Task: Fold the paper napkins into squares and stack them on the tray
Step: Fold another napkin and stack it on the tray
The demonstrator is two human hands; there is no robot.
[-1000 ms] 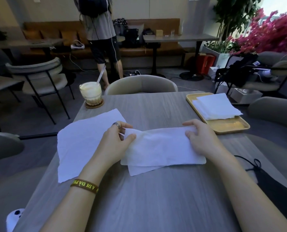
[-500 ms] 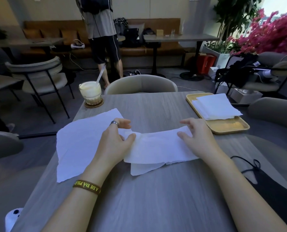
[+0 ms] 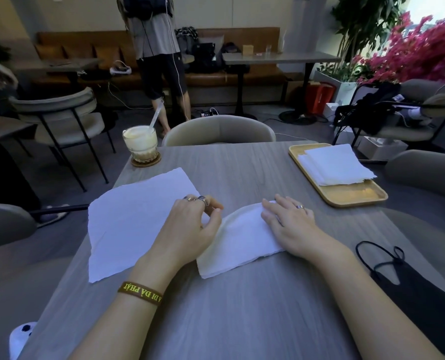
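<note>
Person seated at grey table (image 3: 242,307). Half-folded napkin (image 3: 239,242) lies mid-table between both hands. Left hand (image 3: 190,224): fingers curled, pinching napkin's left fold. Right hand (image 3: 291,227): fingers straight, pressing its right end flat. Unfolded napkin (image 3: 133,222) lies at left. Folded stack (image 3: 338,165) sits on tray (image 3: 351,196), far right.

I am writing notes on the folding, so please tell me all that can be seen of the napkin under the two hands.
The napkin is white, thin, soft-looking paper, folded into a layered strip that lies slantwise on the grey table. Its left part bulges upward. The right hand presses flat on its right end; the left hand, fingers curled, meets its left end, the grip itself hidden.
</note>
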